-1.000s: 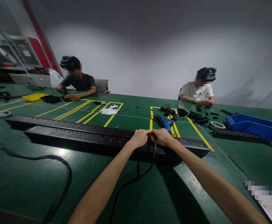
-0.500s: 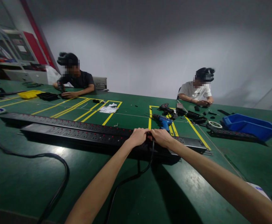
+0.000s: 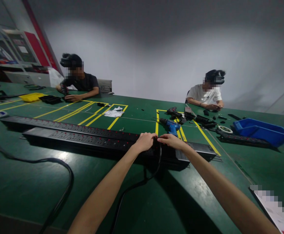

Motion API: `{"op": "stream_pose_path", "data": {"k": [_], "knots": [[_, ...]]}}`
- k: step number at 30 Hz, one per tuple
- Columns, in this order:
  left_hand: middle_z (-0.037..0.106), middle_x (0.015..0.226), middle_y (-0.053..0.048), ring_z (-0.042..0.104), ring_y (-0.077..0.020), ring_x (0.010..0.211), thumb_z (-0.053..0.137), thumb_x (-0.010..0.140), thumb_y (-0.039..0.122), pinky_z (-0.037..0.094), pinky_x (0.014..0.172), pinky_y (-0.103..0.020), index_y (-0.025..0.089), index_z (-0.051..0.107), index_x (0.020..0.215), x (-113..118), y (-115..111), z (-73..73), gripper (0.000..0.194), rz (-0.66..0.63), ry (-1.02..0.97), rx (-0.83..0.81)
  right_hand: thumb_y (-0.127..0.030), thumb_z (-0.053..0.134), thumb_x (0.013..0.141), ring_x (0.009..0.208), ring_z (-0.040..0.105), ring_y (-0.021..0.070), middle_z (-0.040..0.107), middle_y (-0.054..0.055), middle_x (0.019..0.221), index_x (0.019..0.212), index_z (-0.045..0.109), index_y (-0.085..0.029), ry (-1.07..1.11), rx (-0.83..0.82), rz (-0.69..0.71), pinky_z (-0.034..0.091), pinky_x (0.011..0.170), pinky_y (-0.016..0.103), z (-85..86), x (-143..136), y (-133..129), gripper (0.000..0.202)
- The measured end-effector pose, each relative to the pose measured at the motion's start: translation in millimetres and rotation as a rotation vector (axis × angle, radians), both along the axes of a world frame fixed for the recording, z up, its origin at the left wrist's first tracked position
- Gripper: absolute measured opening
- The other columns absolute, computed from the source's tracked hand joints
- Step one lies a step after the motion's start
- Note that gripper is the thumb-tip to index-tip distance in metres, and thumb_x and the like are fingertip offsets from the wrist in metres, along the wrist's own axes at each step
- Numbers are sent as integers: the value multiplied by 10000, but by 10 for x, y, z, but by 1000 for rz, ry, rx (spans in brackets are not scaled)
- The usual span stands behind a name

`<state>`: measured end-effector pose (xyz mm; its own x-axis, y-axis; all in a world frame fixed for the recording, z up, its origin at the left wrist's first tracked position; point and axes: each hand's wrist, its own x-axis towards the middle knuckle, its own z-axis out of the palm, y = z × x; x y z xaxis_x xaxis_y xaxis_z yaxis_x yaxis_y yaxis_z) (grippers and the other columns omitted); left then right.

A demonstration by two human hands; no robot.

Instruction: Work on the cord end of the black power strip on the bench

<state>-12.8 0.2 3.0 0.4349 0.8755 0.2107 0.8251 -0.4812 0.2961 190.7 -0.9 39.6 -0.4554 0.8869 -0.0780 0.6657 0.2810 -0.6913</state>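
Two long black power strips (image 3: 83, 138) with rows of sockets and small red marks lie side by side across the table. Near the right end of the front one, a black plug (image 3: 157, 147) sits at the strip, its cable (image 3: 159, 164) hanging down and curving toward me. My left hand (image 3: 145, 142) is closed around the plug's left side, fingertips partly hidden. My right hand (image 3: 172, 142) is at the other side, its fingers stretched out flat with the tips at the plug's top. How far the plug is in its socket is hidden.
Behind my hands lies a blue cordless drill (image 3: 170, 126). A blue bin (image 3: 261, 130), a tape roll (image 3: 224, 129) and black parts (image 3: 205, 122) are at right. A thick black cable (image 3: 68, 175) loops at left. Two people (image 3: 79, 83) (image 3: 206, 94) sit across the green table.
My right hand has loosened from its curled grip and shifted slightly right, fingers now straighter. My left hand stays at the plug. More of a white sheet shows at lower right.
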Motion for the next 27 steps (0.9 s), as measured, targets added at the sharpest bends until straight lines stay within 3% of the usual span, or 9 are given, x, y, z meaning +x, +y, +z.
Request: {"op": "stream_pose_path", "data": {"k": [4, 8, 12, 15, 18, 22, 27], "knots": [[694, 1203, -32, 615, -243, 1118, 370, 951, 217, 415, 1008, -423, 325, 612, 1257, 11, 15, -14, 405, -8, -10, 2, -536, 609, 852, 865, 610, 204, 697, 86, 996, 1092, 684, -145, -9, 159, 15, 440, 743, 293, -57, -30, -104, 465], [694, 1206, -32, 610, -232, 1133, 382, 948, 212, 401, 1033, -412, 326, 604, 1277, 12, 18, -7, 414, 0, -5, -18, -430, 492, 928, 956, 608, 210, 683, 92, 1087, 1134, 647, -159, 0, 228, 29, 441, 808, 301, -79, 38, -158, 374], [692, 1207, -26, 611, -230, 1125, 369, 953, 215, 413, 1016, -399, 334, 609, 1269, 4, 5, 18, 414, -2, 4, -28, -282, 497, 878, 901, 608, 194, 684, 79, 1045, 1190, 605, -155, -114, 308, 138, 428, 781, 283, -82, 121, -134, 354], [688, 1212, -29, 611, -238, 1118, 356, 958, 224, 424, 991, -400, 336, 597, 1279, 3, -8, 33, 417, 7, 22, -25, -389, 587, 843, 868, 611, 215, 684, 97, 1013, 1119, 610, -149, -314, 508, 187, 402, 744, 285, -62, 97, -90, 366], [684, 1215, -39, 609, -246, 1114, 344, 961, 225, 426, 978, -405, 332, 571, 1309, 7, -18, 40, 429, 15, 38, -18, -509, 528, 888, 852, 632, 238, 692, 122, 1014, 1051, 611, -158, -519, 624, 201, 375, 697, 290, -26, -7, -22, 396], [693, 1179, -65, 611, -261, 1099, 346, 959, 223, 431, 964, -404, 296, 577, 1301, 10, -24, 48, 419, 18, 63, -14, -414, 493, 919, 821, 659, 240, 706, 139, 987, 1016, 616, -157, -708, 636, 248, 355, 665, 286, 2, -137, 87, 301], [700, 1157, -59, 620, -250, 1084, 347, 969, 228, 435, 959, -386, 297, 610, 1254, 6, -43, 79, 394, 19, 70, -13, -345, 432, 955, 830, 669, 227, 714, 133, 947, 977, 617, -158, -657, 631, 231, 346, 671, 276, -57, -143, 147, 264]]}}
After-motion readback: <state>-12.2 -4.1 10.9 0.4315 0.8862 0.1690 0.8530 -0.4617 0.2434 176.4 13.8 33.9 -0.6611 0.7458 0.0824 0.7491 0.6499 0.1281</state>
